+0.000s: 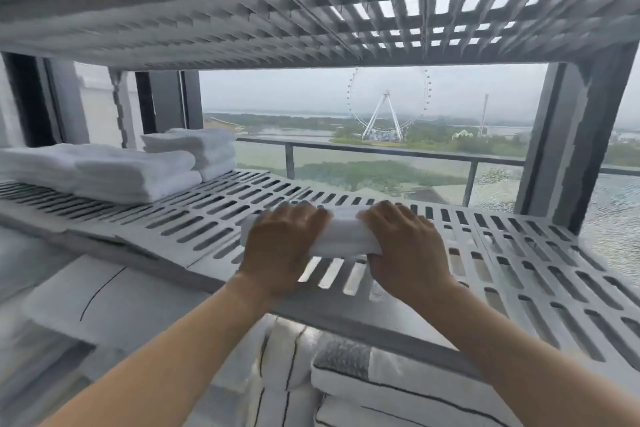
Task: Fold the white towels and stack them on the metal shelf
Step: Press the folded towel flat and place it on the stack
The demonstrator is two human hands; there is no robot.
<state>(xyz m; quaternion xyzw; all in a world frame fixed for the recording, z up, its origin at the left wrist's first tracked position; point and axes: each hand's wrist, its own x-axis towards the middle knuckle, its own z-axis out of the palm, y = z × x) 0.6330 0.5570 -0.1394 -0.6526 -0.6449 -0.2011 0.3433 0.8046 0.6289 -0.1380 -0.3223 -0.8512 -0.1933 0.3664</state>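
Folded towel (341,234) on shelf (519,253), towel stacks (138,173) far left.

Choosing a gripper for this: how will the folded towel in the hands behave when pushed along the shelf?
Probably soft and compressible: the folded towel bulges between the left hand and right hand gripping it. Cloth on the slotted shelf likely drags rather than slides. Folded flat, it shouldn't roll.

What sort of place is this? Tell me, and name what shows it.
Probably a high-rise hotel's linen storage: slotted metal shelf holding folded white towels, striped bedding stacked below, balcony railing with a Ferris wheel beyond.
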